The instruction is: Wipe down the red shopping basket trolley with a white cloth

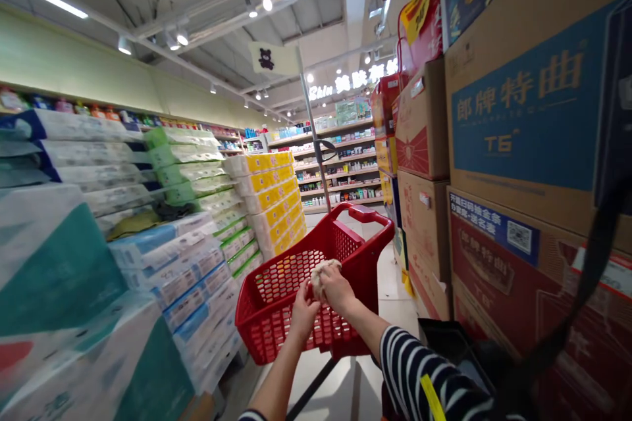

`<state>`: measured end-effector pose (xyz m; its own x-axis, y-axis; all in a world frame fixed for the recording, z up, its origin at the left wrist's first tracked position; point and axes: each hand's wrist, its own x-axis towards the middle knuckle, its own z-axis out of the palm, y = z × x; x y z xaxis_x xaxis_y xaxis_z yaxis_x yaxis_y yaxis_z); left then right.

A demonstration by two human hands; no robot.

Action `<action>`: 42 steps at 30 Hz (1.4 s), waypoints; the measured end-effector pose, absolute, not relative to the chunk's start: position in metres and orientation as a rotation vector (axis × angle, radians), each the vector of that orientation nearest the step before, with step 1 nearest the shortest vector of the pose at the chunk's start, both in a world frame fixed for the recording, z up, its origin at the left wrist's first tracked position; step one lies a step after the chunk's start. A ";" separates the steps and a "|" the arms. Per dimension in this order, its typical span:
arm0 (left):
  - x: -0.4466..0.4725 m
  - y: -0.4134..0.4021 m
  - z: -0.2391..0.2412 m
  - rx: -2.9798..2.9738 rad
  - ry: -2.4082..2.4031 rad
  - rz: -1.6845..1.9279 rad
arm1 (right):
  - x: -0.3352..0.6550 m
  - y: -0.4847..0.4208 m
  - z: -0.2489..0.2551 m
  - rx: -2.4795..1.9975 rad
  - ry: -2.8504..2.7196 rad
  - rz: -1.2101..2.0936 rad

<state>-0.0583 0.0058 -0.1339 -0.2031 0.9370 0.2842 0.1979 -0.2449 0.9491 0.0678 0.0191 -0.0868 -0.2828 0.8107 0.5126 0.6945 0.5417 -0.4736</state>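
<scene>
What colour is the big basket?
Red. The basket shows best in the head view, behind the left hand and right hand holding a fluffy lump.

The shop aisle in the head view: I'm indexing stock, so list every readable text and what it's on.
"郎牌特曲" on the upper right carton, on its blue panel.
"T6" just below it.
"Skin" on the lit wall sign; its Chinese characters blur.
The lower red carton has a blue label: too small.
The tissue packs: blurred.
The left hand and right hand hold a pale bundle: no text.
</scene>
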 end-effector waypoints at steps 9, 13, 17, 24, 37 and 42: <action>-0.044 0.005 -0.073 0.743 1.016 1.584 | 0.067 0.006 -0.051 -1.236 -1.768 0.186; -0.043 0.007 -0.066 0.716 1.097 1.587 | 0.079 -0.003 -0.050 -0.919 -2.178 -0.088; -0.041 0.003 -0.069 0.961 1.115 1.362 | 0.078 0.009 -0.063 -0.968 -2.293 -0.099; -0.086 -0.006 -0.090 1.611 1.960 1.169 | 0.176 0.054 -0.030 -1.460 -1.882 -0.486; -0.124 -0.027 -0.125 1.877 2.458 0.375 | 0.104 0.038 -0.070 -1.338 -2.461 -0.338; -0.134 -0.030 -0.129 1.603 2.661 0.419 | 0.163 0.060 -0.044 -1.592 -2.082 -0.438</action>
